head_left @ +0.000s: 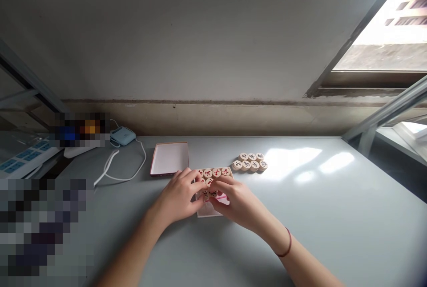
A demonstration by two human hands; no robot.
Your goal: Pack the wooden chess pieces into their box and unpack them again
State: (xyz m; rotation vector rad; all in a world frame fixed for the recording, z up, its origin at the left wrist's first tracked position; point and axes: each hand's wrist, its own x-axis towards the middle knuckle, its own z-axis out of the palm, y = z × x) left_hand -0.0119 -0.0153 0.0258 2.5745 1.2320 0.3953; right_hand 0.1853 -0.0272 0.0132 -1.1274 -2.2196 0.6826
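A shallow open box (209, 209) lies in front of me, with rows of round Chinese chess pieces marked in red (216, 172) filling its far part. Over its middle, two black-marked Chinese chess pieces (208, 194) sit side by side between my hands. My left hand (178, 194) has thumb and forefinger closed around the left one. From the other side, my right hand (236, 198) pinches the right one, its fingers covering part of the box. Near the box's far right corner stand two rows of stacked black-marked Chinese chess pieces (250, 162).
The box lid (170, 158) lies inside up, left of and behind the box. A light-blue device (123, 136) with a white cable (136, 175) is farther left, near a power strip (28, 158). A wall (213, 118) bounds the grey table's (316, 216) back edge.
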